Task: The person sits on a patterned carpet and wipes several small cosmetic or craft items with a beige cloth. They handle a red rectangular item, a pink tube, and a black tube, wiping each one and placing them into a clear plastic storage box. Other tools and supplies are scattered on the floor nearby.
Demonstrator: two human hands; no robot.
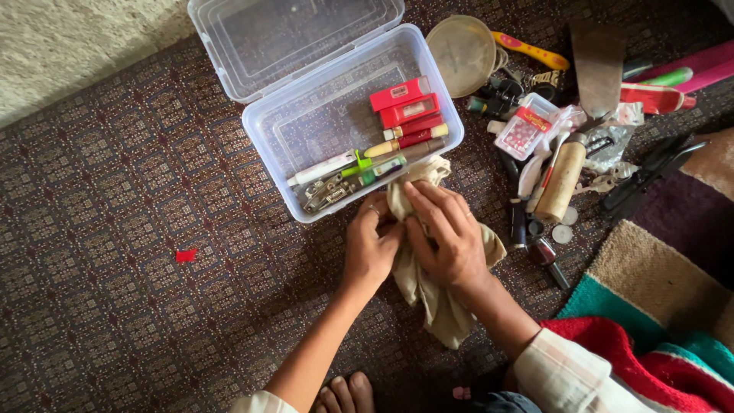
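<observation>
- Left hand [372,248] and right hand [447,229] both close on a crumpled beige cloth [428,287], fingers curled and pinching folds of it; cloth lies on the patterned dark carpet floor [115,229], its top edge touching the near rim of the clear plastic box.
- Left hand pinches the cloth's left side near the top; right hand lies over the middle, fingers pressed together on the fabric.
- Judgement: for a good grip, keep both pinches near the cloth's upper edge so the loose lower tail does not drag; lift it clear of the box rim before shifting it.
- Clear plastic box [279,149] stands open, its hinged lid [294,38] laid back flat; inside are red flat packets [404,103], pens and tubes [382,157], metal clips at the near wall.
- Right of the box: round beige lid [461,53], cork-coloured cylinder [560,182], small clear case of red beads [522,130], black tools, coins, all crowded just beside the right hand.
- Judgement: that clutter could snag the cloth if it swings right.
- Small red scrap [186,255] well apart on the left; striped woven rug [657,291] at right.
</observation>
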